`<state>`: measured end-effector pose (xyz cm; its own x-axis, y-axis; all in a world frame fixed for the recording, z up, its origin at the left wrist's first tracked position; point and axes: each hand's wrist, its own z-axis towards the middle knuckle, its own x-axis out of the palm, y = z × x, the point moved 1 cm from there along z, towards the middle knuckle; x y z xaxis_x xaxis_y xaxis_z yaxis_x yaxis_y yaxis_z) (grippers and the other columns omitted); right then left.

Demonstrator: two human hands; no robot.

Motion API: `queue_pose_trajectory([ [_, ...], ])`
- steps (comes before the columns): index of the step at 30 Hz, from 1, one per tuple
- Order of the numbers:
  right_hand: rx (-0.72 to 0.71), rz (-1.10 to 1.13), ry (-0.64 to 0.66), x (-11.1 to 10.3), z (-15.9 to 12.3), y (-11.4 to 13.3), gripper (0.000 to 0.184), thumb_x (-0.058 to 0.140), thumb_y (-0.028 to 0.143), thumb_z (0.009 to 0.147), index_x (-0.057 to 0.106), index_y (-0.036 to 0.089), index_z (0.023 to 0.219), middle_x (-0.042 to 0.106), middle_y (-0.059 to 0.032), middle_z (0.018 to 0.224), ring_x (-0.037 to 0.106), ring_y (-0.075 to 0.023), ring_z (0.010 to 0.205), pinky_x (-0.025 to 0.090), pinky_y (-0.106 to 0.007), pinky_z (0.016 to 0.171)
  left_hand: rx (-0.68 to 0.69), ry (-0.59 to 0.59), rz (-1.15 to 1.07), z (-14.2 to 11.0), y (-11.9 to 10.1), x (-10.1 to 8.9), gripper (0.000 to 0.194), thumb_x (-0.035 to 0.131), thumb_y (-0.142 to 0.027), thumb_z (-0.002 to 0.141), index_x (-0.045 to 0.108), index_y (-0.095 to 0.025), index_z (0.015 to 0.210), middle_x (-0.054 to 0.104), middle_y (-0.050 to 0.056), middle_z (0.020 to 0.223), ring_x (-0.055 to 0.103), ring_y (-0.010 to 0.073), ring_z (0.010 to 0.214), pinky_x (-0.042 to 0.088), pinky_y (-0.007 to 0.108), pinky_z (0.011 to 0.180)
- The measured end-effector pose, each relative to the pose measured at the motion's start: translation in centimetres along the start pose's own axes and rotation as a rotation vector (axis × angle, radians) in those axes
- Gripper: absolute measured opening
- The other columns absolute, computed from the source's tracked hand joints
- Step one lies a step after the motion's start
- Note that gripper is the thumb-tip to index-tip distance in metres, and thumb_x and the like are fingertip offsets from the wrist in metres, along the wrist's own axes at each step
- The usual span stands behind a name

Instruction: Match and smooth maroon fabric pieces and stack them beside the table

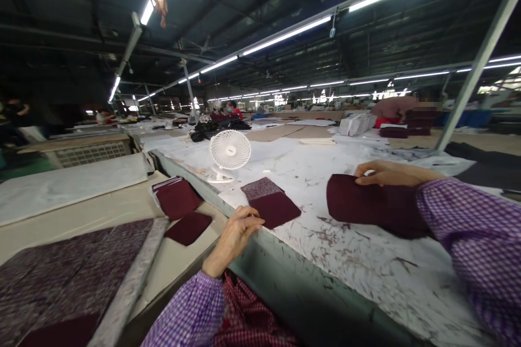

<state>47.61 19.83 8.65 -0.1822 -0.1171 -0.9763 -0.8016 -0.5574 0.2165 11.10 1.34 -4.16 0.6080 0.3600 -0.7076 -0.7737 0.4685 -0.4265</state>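
Observation:
My left hand (238, 233) is at the table's front edge, its thumb and fingers pinched together at the near corner of a maroon fabric piece (275, 209). That piece lies flat, with a speckled grey-maroon piece (262, 188) showing at its far side. On the right, my right hand (393, 174) has its thumb and fingers closed on the upper edge of a larger maroon fabric piece (354, 200). This fabric spreads over the white table top and runs under my right sleeve, which hides its far end.
A white clip fan (230, 150) stands behind the small pieces. On the lower left table lie a stack of maroon pieces (176, 198), a single maroon piece (189, 228) and speckled fabric (81, 260) beside a long pale bar (130, 282). A metal post (480, 59) rises at right.

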Motion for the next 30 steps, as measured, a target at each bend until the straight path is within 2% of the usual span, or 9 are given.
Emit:
queue_pose_trajectory([
  [3, 0.182, 0.156, 0.110, 0.3, -0.4, -4.0, 0.027, 0.051, 0.031, 0.084, 0.068, 0.013, 0.093, 0.066, -0.0155, 0.090, 0.057, -0.0167, 0.073, 0.038, -0.026, 0.058, -0.055, -0.050, 0.032, 0.3, 0.3, -0.9, 0.026, 0.043, -0.027, 0.092, 0.065, -0.018, 0.081, 0.063, 0.005, 0.088, 0.054, 0.0189, 0.087, 0.044, 0.033, 0.081],
  [6, 0.303, 0.064, 0.096, 0.9, -0.3, -5.7, 0.027, 0.054, 0.024, 0.081, 0.067, 0.013, 0.101, 0.066, -0.0146, 0.095, 0.058, -0.0164, 0.073, 0.039, -0.027, 0.061, -0.091, -0.115, 0.077, 1.2, 0.0, -0.8, 0.018, 0.046, -0.028, 0.090, 0.061, -0.018, 0.086, 0.063, 0.005, 0.087, 0.054, 0.0195, 0.088, 0.044, 0.033, 0.080],
  [11, 0.390, -0.104, 0.009, 1.8, -0.1, -6.2, 0.031, 0.069, 0.016, 0.066, 0.069, 0.011, 0.097, 0.065, -0.0155, 0.099, 0.057, -0.0206, 0.086, 0.038, -0.029, 0.072, 0.023, 0.041, 0.227, 3.5, -2.7, 2.3, 0.018, 0.059, -0.034, 0.083, 0.059, -0.018, 0.091, 0.060, 0.005, 0.089, 0.052, 0.0216, 0.088, 0.043, 0.036, 0.080],
  [14, 0.462, -0.181, -0.011, 2.1, -0.2, -6.3, 0.036, 0.075, 0.026, 0.061, 0.069, 0.015, 0.095, 0.065, -0.0151, 0.101, 0.057, -0.0249, 0.089, 0.037, -0.033, 0.071, 0.055, 0.035, 0.389, 4.2, -4.1, 3.9, 0.011, 0.052, -0.025, 0.085, 0.060, -0.018, 0.083, 0.060, 0.007, 0.087, 0.052, 0.0229, 0.087, 0.042, 0.038, 0.080],
  [17, 0.521, -0.244, -0.031, 2.1, -0.6, -6.0, 0.039, 0.077, 0.033, 0.059, 0.068, 0.016, 0.094, 0.064, -0.0163, 0.104, 0.056, -0.0291, 0.093, 0.036, -0.036, 0.072, 0.048, 0.011, 0.440, 4.5, -4.4, 4.3, 0.015, 0.047, -0.016, 0.084, 0.060, -0.017, 0.077, 0.061, 0.008, 0.084, 0.054, 0.0230, 0.086, 0.041, 0.037, 0.081],
  [19, 0.528, -0.275, -0.058, 1.7, -0.7, -5.5, 0.036, 0.074, 0.033, 0.064, 0.068, 0.016, 0.095, 0.063, -0.0173, 0.108, 0.056, -0.0297, 0.097, 0.036, -0.036, 0.073, -0.045, 0.002, 0.346, 4.8, -4.0, 3.9, 0.015, 0.047, -0.014, 0.081, 0.060, -0.017, 0.074, 0.062, 0.007, 0.080, 0.057, 0.0214, 0.083, 0.041, 0.034, 0.077],
  [24, 0.496, -0.356, -0.208, 0.6, -0.1, -2.2, 0.028, 0.052, 0.027, 0.084, 0.064, 0.010, 0.102, 0.057, -0.0231, 0.117, 0.053, -0.0315, 0.104, 0.036, -0.038, 0.077, -0.434, -0.068, -0.139, 5.2, -1.6, 2.8, 0.016, 0.049, -0.022, 0.077, 0.062, -0.016, 0.069, 0.063, 0.001, 0.066, 0.057, 0.0148, 0.064, 0.041, 0.024, 0.060],
  [27, 0.419, -0.368, -0.243, 0.9, 0.7, 0.0, 0.028, 0.047, 0.025, 0.085, 0.062, 0.010, 0.103, 0.059, -0.0228, 0.112, 0.055, -0.0313, 0.102, 0.038, -0.038, 0.077, -0.459, -0.098, -0.264, 5.2, -0.6, 2.7, 0.017, 0.050, -0.026, 0.075, 0.063, -0.015, 0.073, 0.061, -0.001, 0.063, 0.055, 0.0130, 0.059, 0.038, 0.022, 0.054],
  [30, 0.371, -0.355, -0.211, 1.6, 1.4, 0.6, 0.028, 0.050, 0.021, 0.081, 0.060, 0.014, 0.107, 0.061, -0.0183, 0.108, 0.057, -0.0275, 0.099, 0.041, -0.035, 0.076, -0.450, -0.103, -0.266, 5.0, -0.6, 2.8, 0.016, 0.049, -0.024, 0.075, 0.062, -0.015, 0.074, 0.058, -0.002, 0.059, 0.051, 0.0116, 0.054, 0.035, 0.021, 0.050],
])
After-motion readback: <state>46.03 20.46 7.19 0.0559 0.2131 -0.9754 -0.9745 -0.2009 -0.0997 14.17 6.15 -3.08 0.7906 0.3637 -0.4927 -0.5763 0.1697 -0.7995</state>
